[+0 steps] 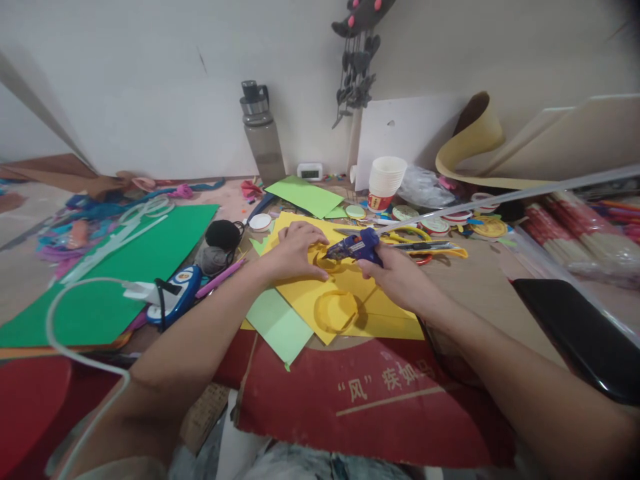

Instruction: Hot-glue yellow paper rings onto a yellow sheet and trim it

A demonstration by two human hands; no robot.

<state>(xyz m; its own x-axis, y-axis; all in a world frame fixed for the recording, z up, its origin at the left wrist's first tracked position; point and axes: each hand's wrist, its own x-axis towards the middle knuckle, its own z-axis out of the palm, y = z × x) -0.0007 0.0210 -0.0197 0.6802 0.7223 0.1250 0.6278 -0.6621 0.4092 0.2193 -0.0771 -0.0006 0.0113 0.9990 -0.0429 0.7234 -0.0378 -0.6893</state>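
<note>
My right hand is wrapped round the handle of a blue glue gun, a clear glue stick trailing from its back. The nozzle points left at a small yellow paper piece. My left hand pinches that piece between thumb and fingers, partly hiding it. Below lies a round yellow paper shape, resting on yellow paper sheets. A pale green sheet sticks out from under them at the left.
Scissors and a yellow utility knife lie behind my right hand. Stacked paper cups and a grey bottle stand at the back. A black phone is at right, a blue power strip at left, red cardboard in front.
</note>
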